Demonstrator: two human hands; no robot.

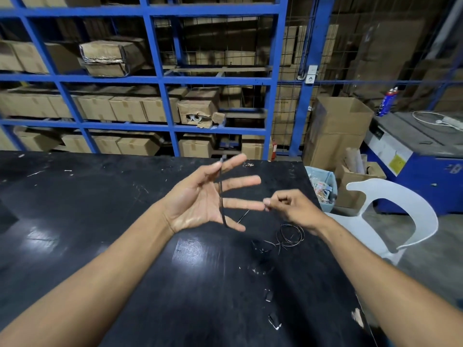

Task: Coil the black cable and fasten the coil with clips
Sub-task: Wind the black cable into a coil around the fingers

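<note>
My left hand (200, 199) is held palm-up above the black table (87, 221) with its fingers spread. The black cable (221, 196) runs across those fingers, from the thumb and index finger down to the little finger. My right hand (293, 209) is just to the right, fingers pinched on the thin cable end near my left ring fingertip. More of the cable lies in loose loops (288, 236) on the table under my right wrist. Two small black clips (268, 295) (274, 321) lie on the table nearer to me.
The table's right edge runs close to my right arm. Beyond it stand a white plastic chair (400, 216), a bin of scraps (323, 186) and cardboard boxes (338, 131). A blue rack of cartons (160, 78) fills the background.
</note>
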